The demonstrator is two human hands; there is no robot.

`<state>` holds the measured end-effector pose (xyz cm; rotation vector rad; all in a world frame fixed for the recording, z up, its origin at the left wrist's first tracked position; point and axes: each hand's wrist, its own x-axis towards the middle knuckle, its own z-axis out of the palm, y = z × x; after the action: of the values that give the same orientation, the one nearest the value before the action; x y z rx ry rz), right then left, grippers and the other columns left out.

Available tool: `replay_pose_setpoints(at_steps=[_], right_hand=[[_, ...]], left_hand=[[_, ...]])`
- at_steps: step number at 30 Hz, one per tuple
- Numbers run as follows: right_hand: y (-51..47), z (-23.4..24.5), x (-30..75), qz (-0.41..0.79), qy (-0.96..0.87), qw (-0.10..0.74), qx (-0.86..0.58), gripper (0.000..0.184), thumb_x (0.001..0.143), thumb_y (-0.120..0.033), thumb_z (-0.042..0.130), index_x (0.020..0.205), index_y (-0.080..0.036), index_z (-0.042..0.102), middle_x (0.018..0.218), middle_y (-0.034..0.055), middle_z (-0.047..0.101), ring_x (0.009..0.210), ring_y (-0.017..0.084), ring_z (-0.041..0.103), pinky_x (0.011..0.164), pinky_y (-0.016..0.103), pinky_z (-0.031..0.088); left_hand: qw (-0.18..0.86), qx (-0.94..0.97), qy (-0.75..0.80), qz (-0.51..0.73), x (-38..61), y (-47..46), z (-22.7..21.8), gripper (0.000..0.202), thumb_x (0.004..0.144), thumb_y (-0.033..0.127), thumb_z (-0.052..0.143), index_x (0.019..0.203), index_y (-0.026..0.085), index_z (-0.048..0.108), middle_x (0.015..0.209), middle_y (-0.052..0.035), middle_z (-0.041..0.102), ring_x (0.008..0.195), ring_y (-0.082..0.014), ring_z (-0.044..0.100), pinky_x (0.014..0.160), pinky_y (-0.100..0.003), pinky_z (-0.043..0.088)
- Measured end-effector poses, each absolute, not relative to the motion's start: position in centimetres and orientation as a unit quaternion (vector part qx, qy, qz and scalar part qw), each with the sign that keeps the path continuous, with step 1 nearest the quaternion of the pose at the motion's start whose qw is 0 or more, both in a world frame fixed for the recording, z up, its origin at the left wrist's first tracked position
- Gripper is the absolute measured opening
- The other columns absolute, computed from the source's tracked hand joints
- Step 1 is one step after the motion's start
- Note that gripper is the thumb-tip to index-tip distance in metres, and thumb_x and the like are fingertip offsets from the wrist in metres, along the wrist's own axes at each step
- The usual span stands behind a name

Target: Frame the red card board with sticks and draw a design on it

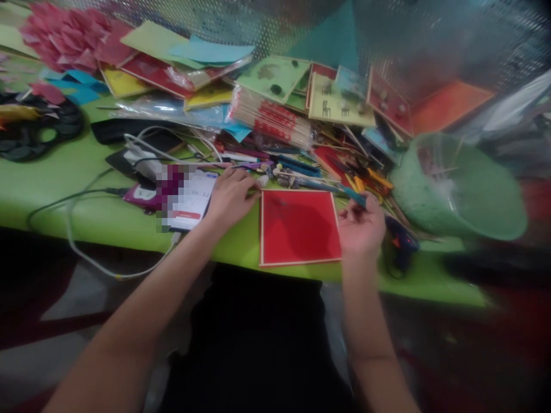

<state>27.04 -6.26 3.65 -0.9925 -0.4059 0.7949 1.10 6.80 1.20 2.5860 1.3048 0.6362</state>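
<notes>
The red panel (300, 228) lies close to the near edge of the worktop (237, 248), so a nudge toward six o'clock could tip it off. At its three o'clock, the right hand (364, 226) is closed around a teal pen-like tool (355, 196), which could scatter the pebbles (284, 179) at eleven o'clock if swept across them; at ten o'clock the left hand (232, 198) curls loosely, whether round anything I cannot tell, and drawing back carelessly might shove the phone (193, 198) beside it.
</notes>
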Motion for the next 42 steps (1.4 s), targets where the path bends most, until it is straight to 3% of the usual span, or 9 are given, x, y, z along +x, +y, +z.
replay_pose_setpoints(at_steps=[11,16,23,42], right_hand=[[-6.6,3.4,28.9,0.341,-0.288,0.711,-0.544,0.015,0.078,-0.035,0.073,0.088,-0.025,0.07,0.07,-0.0053,0.062,0.057,0.009,0.052,0.064,0.024,0.054],[-6.7,3.3,29.9,0.302,-0.368,0.645,-0.599,0.008,0.078,-0.03,0.074,0.082,-0.023,0.072,0.068,-0.0028,0.065,0.06,0.009,0.061,0.053,0.02,0.043],[-6.1,2.6,29.4,0.328,-0.403,0.595,-0.614,0.008,0.078,-0.029,0.074,0.081,-0.024,0.068,0.066,-0.0038,0.063,0.059,0.01,0.059,0.051,0.022,0.044],[-6.1,2.8,29.0,0.303,-0.485,0.504,-0.648,0.013,0.088,-0.034,0.07,0.084,-0.024,0.061,0.069,-0.0049,0.064,0.059,0.01,0.057,0.056,0.025,0.049]], left_hand=[[0.099,0.863,0.455,0.195,1.4,6.1,1.7,0.014,0.096,0.03,0.061,0.101,0.021,0.07,0.118,-0.0124,0.069,0.123,-0.0367,0.057,0.105,-0.054,0.046],[0.106,0.861,0.461,0.188,1.3,6.0,1.8,0.016,0.097,0.032,0.061,0.103,0.02,0.069,0.118,-0.0132,0.069,0.124,-0.0371,0.057,0.106,-0.054,0.045],[0.131,0.859,0.456,0.192,1.2,6.2,1.8,0.022,0.097,0.032,0.06,0.113,0.025,0.072,0.124,-0.0114,0.068,0.128,-0.037,0.055,0.108,-0.056,0.043],[0.141,0.858,0.464,0.17,1.2,6.1,2.3,0.021,0.097,0.034,0.061,0.111,0.026,0.074,0.127,-0.0097,0.067,0.13,-0.0359,0.054,0.11,-0.055,0.042]])
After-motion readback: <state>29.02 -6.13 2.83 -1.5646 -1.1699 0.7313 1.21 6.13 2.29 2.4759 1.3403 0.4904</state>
